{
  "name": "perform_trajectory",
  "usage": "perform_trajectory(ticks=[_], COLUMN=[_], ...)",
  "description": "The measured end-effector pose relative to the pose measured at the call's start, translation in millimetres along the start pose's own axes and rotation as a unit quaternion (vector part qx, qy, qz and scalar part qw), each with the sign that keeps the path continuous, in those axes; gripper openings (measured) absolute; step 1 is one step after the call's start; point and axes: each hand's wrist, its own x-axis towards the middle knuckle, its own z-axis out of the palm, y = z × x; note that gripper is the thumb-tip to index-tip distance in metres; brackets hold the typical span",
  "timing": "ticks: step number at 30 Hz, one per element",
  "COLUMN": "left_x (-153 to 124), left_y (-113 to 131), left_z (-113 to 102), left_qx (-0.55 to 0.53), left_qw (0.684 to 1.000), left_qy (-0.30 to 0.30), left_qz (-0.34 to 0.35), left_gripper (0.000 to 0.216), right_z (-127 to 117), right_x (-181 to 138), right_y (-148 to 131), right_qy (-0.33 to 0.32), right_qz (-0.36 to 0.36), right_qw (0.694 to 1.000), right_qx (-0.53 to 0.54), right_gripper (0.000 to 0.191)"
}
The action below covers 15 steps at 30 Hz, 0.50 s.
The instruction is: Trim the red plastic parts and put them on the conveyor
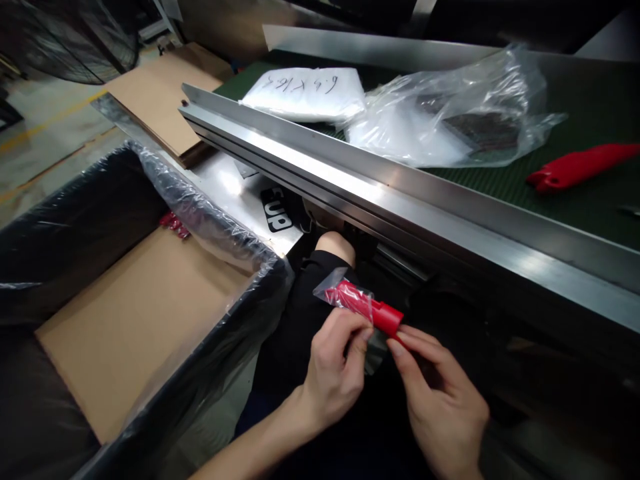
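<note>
A red tube-shaped plastic part is partly inside a small clear plastic bag, above my lap. My left hand pinches the bag at its open edge, fingers closed. The bare end of the red part is between the thumb and fingers of my right hand, also closed. The bag covers the far-left portion of the part, and my fingers hide a little of its underside. Another red plastic part lies on the green belt at the right.
A metal rail runs between me and the belt. On the belt are a white packet with handwriting and a crumpled clear bag. To the left stands a plastic-lined bin containing cardboard and small red wrapped pieces. Cardboard sheets lie behind.
</note>
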Motion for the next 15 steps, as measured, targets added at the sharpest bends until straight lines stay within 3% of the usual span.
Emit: perform_trajectory(ticks=[3,5,7,9,12,15], left_x=[9,16,24,32,45,53], left_y=[10,17,24,33,44,50], left_z=[-12,-21,-35,-52,-81,-104], left_qx=[0.01,0.04,0.076,0.105,0.134,0.123], left_qw=[1.0,0.994,0.973,0.953,0.966,0.984], left_qy=[-0.015,-0.081,-0.169,-0.204,-0.109,-0.038], left_qz=[0.003,0.055,0.137,0.195,0.19,0.119], left_gripper=[0.013,0.014,0.016,0.022,0.047,0.043], right_z=[-9,-14,-17,-19,-18,-12], right_x=[18,28,33,32,30,32], right_y=[-2,-5,-8,-12,-20,-29], right_qy=[-0.116,-0.181,-0.207,-0.176,-0.111,-0.121], right_qz=[-0.101,-0.153,-0.162,-0.102,0.059,0.195], right_qw=[0.987,0.969,0.963,0.979,0.989,0.95], right_qx=[-0.043,-0.064,-0.062,-0.032,0.072,0.209], right_gripper=[0.026,0.028,0.026,0.02,0.015,0.018])
